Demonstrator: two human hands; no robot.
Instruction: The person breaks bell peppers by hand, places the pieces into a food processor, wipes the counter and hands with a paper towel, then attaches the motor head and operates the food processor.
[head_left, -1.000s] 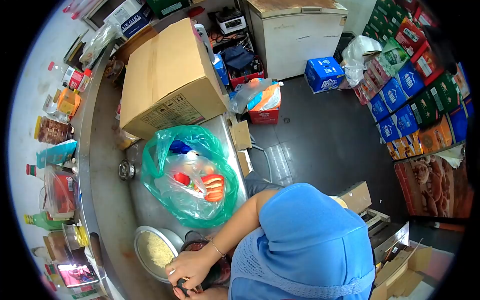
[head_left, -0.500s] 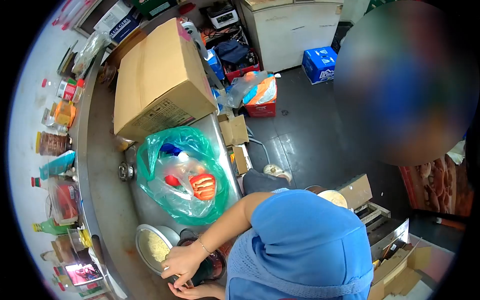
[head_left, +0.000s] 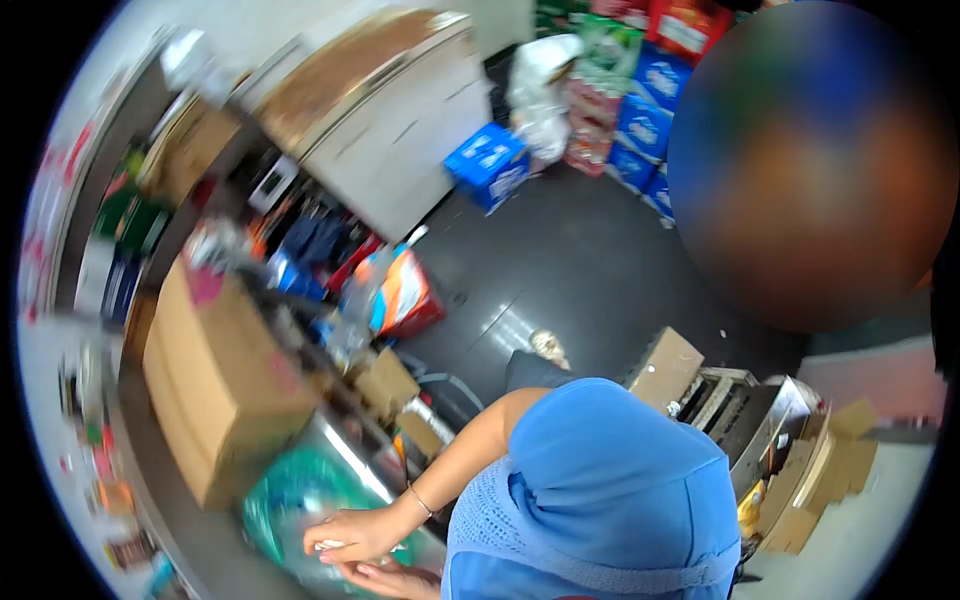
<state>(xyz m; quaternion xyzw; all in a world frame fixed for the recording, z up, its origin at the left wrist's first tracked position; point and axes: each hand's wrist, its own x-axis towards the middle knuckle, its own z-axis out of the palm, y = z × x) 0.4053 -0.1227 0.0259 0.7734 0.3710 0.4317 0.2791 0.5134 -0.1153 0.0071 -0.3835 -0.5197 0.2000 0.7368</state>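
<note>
My right hand (head_left: 358, 532), with a bracelet at the wrist, reaches over the metal counter with its fingers closed in a pinch. At its fingertips shows a small white piece (head_left: 328, 545), too blurred to name. Just below it, my left hand (head_left: 388, 578) is palm up with fingers stretched under the right hand, partly hidden by it. Both hands are close together in front of a green plastic bag (head_left: 290, 490), whose contents are smeared by motion.
A large cardboard box (head_left: 225, 390) stands on the counter beyond the bag. Cartons (head_left: 415, 425) and a red box with an orange bag (head_left: 408, 290) are on the floor. A white chest freezer (head_left: 400, 140) and a blue carton (head_left: 488, 165) stand farther back.
The view has swung round, bringing stacked packs at the back into sight. The bowl with pale shreds has left view. My hands stay close together and now appear before the green bag.
</note>
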